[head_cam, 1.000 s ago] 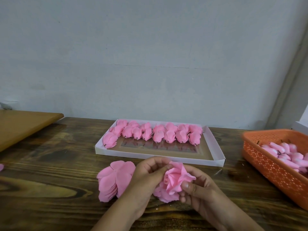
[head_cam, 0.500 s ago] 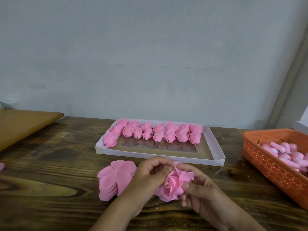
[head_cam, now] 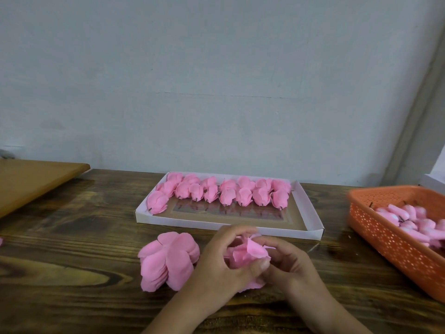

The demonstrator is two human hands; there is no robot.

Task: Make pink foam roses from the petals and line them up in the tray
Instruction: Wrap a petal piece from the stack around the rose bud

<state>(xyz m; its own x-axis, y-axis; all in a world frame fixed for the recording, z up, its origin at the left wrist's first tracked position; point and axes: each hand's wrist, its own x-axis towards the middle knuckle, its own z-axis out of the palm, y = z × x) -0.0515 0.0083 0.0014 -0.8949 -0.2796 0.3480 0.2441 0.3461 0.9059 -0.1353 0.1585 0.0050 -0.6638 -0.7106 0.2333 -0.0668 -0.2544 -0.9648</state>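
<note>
Both hands work a pink foam rose point(head_cam: 248, 255) low over the dark wooden table, just in front of the tray. My left hand point(head_cam: 222, 268) curls round its left side, thumb pressed on the petals. From the right, my right hand point(head_cam: 289, 266) cups the rose, fingers curled under it. A stack of flat pink petals point(head_cam: 166, 263) lies on the table to the left of my hands. The shallow white tray point(head_cam: 313, 231) behind holds several finished pink roses point(head_cam: 216, 192) lined along its far side.
An orange perforated basket point(head_cam: 395, 247) at the right holds several pale pink buds point(head_cam: 409, 219). A lighter wooden board point(head_cam: 31, 180) juts in at the far left. A grey wall stands right behind the table.
The rose has been pressed lower and closer between both hands. My left thumb now lies across its front and the fingers have closed round the petals.
</note>
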